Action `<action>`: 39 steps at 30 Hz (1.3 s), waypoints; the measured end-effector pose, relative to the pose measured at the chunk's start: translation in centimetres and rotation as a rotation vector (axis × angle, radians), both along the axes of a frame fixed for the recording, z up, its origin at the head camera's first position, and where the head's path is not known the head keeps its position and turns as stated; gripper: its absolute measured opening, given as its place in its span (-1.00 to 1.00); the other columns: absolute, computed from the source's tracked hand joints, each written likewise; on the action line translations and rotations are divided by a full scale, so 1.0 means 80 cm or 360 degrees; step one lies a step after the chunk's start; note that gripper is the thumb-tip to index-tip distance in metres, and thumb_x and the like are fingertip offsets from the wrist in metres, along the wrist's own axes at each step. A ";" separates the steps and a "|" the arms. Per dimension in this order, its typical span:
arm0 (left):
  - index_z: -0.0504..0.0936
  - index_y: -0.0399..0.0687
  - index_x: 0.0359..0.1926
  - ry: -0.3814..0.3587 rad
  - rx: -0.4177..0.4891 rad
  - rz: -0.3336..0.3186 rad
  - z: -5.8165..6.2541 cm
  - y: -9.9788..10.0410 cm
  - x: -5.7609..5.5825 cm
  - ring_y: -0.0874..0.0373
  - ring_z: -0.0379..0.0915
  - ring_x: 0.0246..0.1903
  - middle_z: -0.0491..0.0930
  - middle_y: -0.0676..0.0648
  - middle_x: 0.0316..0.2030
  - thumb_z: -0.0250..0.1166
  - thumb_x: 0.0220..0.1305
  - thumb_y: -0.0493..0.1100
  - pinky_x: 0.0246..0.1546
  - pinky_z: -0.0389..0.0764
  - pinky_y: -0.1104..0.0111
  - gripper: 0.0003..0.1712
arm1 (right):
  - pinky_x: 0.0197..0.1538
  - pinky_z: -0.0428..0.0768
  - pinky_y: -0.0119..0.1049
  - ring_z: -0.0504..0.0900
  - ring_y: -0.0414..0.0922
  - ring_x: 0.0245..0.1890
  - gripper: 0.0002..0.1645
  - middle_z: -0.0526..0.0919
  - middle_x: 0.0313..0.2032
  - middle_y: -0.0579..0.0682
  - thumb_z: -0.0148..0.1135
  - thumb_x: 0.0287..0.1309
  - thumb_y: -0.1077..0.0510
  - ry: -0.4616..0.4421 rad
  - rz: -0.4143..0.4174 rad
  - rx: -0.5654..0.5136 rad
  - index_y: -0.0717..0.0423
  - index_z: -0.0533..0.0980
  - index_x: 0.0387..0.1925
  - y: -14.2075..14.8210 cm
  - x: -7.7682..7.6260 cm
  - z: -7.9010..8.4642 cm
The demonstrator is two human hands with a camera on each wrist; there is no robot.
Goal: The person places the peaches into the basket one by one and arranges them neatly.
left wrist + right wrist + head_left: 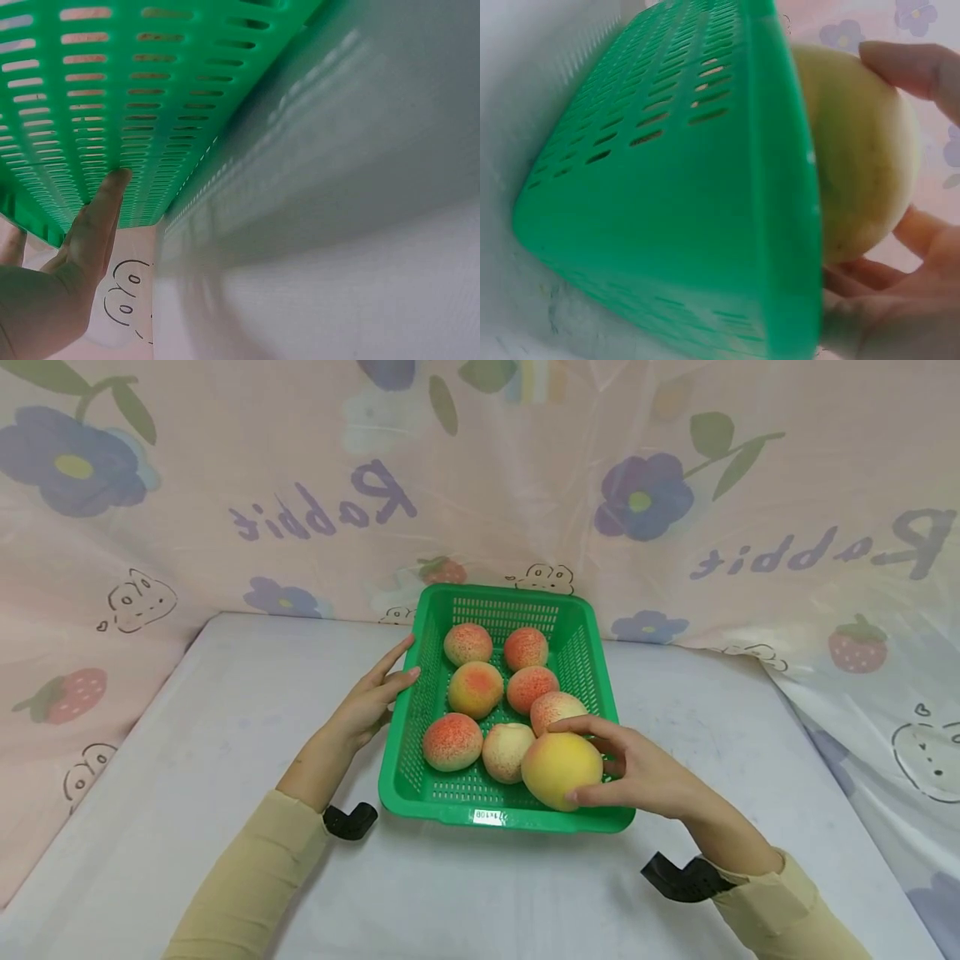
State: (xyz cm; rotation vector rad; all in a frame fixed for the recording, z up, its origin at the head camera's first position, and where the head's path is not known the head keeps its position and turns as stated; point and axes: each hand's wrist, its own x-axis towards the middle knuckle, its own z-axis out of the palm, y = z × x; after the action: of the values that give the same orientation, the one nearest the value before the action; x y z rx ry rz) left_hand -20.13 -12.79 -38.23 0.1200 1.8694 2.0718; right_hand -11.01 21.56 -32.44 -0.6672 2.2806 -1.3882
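A green plastic basket (pixel 397 727) holds several peaches, red-speckled or pale, such as the red peach (pixel 453 742) at its front left. My right hand (pixel 637 768) grips a large yellow peach (pixel 562 768) at the basket's front right corner, thumb on the near side and fingers around the far side. In the right wrist view this yellow peach (pixel 862 157) stands partly above the rim. My left hand (pixel 367 697) rests against the basket's left side, fingers extended. In the left wrist view its fingers (pixel 101 217) lie along the slotted outer wall (pixel 142 97).
The basket stands on a white table (pixel 300 652), near its back edge. A patterned curtain (pixel 480 468) hangs behind and along both sides. Black wrist mounts (pixel 350 821) sit at both of the person's beige sleeves (pixel 255 868).
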 end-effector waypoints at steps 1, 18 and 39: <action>0.00 0.46 0.48 -0.0002 0.0001 0.0002 0.000 0.000 0.000 0.23 0.60 -0.34 0.52 -0.25 0.05 0.06 0.46 -0.07 -0.30 0.65 0.32 -0.31 | -0.11 0.64 -0.23 0.51 0.06 -0.02 -0.23 0.42 0.13 0.07 0.42 0.00 0.23 0.0003 0.0005 0.0010 0.05 0.33 0.27 -0.001 -0.001 0.000; 0.01 0.47 0.48 -0.0015 0.0003 0.0013 0.001 0.000 0.001 0.22 0.60 -0.33 0.50 -0.28 0.08 0.06 0.46 -0.06 -0.30 0.66 0.32 -0.31 | 0.14 0.53 -0.11 0.45 0.12 0.16 -0.40 0.46 0.14 0.06 0.43 0.04 0.06 -0.0019 -0.0030 0.0225 -0.01 0.41 0.12 -0.005 -0.006 0.004; 0.00 0.50 0.47 -0.0010 -0.0022 -0.0009 -0.002 -0.001 -0.002 0.22 0.60 -0.31 0.44 -0.32 0.15 0.06 0.45 -0.04 -0.27 0.65 0.31 -0.31 | 0.24 0.44 -0.01 0.46 0.00 0.14 -0.54 0.61 0.03 -0.04 0.45 -0.01 0.15 0.0084 -0.0047 0.0351 0.03 0.62 0.00 -0.002 -0.015 0.006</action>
State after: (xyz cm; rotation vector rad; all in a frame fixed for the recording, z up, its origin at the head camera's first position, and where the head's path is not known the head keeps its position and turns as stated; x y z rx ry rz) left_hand -20.30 -12.90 -38.37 0.1153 1.8773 2.0528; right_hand -12.22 21.39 -31.94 -0.6077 2.4478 -1.1205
